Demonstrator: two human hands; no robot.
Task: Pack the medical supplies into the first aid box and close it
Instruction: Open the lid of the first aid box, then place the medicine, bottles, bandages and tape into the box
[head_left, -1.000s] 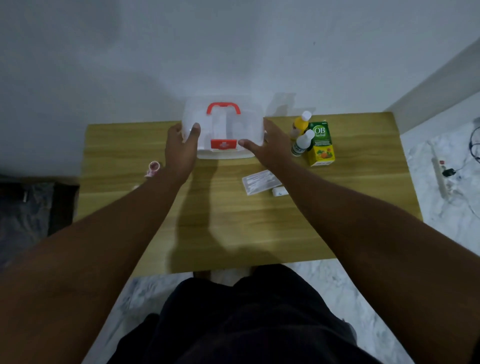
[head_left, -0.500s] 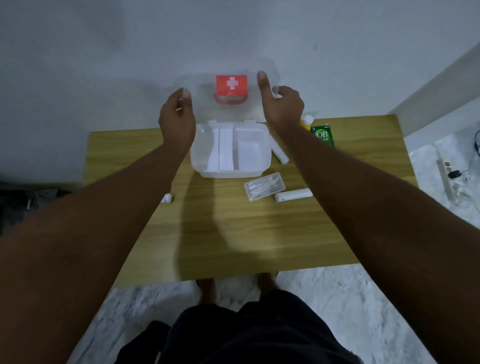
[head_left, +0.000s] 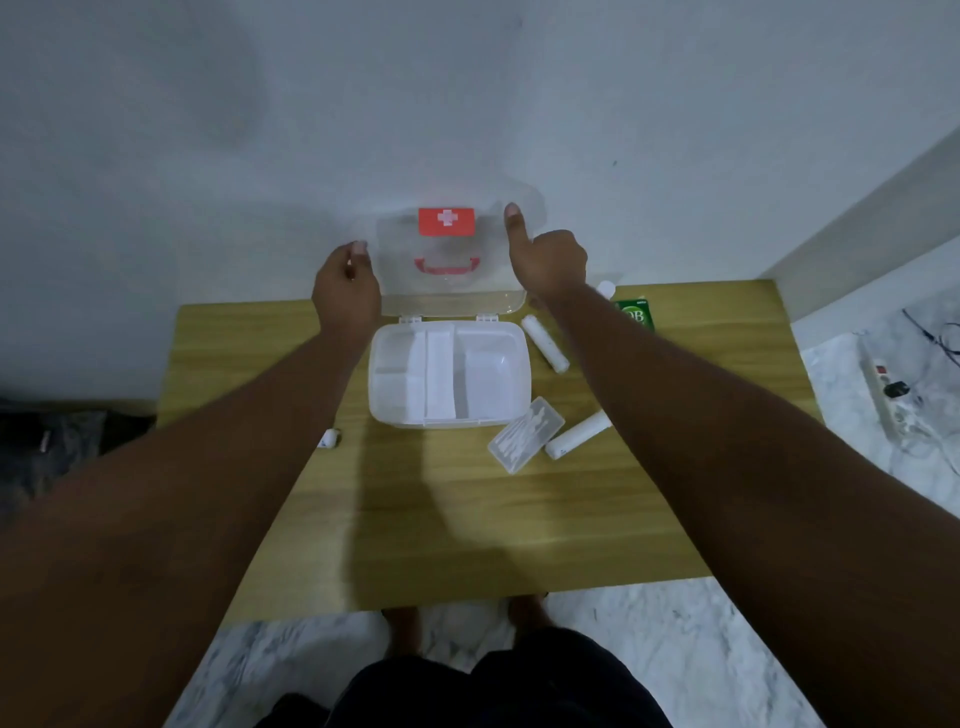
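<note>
The translucent first aid box (head_left: 511, 384) stands open at the back of the wooden table (head_left: 467, 519), its white tray of compartments showing. Its clear lid (head_left: 452, 291), with a red cross label and red handle, leans upright against the wall. My left hand (head_left: 345, 291) is at the lid's left edge, fingers loosely curled. My right hand (head_left: 548, 260) holds the lid's right edge, thumb pressed on its face. Two white bandage rolls (head_left: 545, 344) (head_left: 576, 435) and a clear case of swabs (head_left: 525, 441) lie to the right of the box.
A green carton (head_left: 635, 313) and a white bottle cap (head_left: 605, 287) show behind my right forearm. A small tape roll (head_left: 329, 439) lies left of the box. A power strip (head_left: 889, 395) with cables sits on the marble floor at the right. The wall is just behind the box.
The box was closed a second ago with both hands on its sides. The lid has since swung up and back against the wall, and my left hand has loosened from its edge.
</note>
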